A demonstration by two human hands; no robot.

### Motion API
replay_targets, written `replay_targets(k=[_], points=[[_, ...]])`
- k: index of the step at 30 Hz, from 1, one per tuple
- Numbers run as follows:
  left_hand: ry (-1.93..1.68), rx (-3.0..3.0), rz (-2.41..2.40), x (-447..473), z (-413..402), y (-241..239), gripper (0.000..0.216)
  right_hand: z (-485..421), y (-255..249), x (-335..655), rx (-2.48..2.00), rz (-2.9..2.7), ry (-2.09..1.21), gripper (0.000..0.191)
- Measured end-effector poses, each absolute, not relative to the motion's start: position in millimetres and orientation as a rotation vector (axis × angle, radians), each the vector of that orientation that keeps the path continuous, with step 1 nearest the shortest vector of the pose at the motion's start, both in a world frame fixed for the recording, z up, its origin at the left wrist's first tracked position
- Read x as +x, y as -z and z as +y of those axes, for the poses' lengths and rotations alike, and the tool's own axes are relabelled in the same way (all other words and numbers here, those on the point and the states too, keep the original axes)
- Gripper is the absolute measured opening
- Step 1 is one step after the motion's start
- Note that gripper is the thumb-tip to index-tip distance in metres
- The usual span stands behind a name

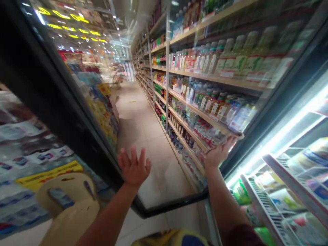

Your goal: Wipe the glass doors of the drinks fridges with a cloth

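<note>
A glass cooler door (159, 143) in a black frame (51, 102) stands swung open in front of me. My left hand (133, 167) is flat against the glass near its lower left, fingers spread and holding nothing. My right hand (220, 151) grips the door's right edge, with the fingers reaching up along the frame. Through the glass I see a shop aisle with shelves of bottled drinks (205, 99).
On my right the lit cooler (282, 177) is open, with wire racks of packaged goods. A beige plastic chair (68, 205) stands at the lower left. Beyond it are stacked packs of bottles (23, 160). The tiled aisle floor (135, 116) runs ahead between shelves.
</note>
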State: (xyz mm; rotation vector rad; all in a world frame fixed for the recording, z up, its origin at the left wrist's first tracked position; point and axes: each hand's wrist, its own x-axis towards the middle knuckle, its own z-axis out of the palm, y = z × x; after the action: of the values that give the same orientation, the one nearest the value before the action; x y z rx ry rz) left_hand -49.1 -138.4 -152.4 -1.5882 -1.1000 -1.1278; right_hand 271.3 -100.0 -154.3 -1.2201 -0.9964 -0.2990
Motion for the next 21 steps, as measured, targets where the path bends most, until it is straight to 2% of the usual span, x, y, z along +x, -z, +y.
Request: replay_targets(k=[4,8,13,15,21], points=[[1.102,-1.569,-1.114,-49,-137,151,0.079,-116,186,206,-1.022,-1.422,0.572,0.062],[1.112,-1.578,-1.123,-48,-135,151,0.079,-138,208,166,-0.965,-1.766,0.612,0.063],[1.168,-1.577,-1.124,-46,-134,150,0.076,-123,130,167,-0.875,-1.584,0.626,0.063],[1.151,-1.57,-1.117,-45,-134,149,0.075,-120,115,164,-0.854,-1.536,0.657,0.064],[1.12,-1.557,-1.118,-44,-135,150,0.075,-136,177,150,-0.825,-1.784,0.708,0.06]])
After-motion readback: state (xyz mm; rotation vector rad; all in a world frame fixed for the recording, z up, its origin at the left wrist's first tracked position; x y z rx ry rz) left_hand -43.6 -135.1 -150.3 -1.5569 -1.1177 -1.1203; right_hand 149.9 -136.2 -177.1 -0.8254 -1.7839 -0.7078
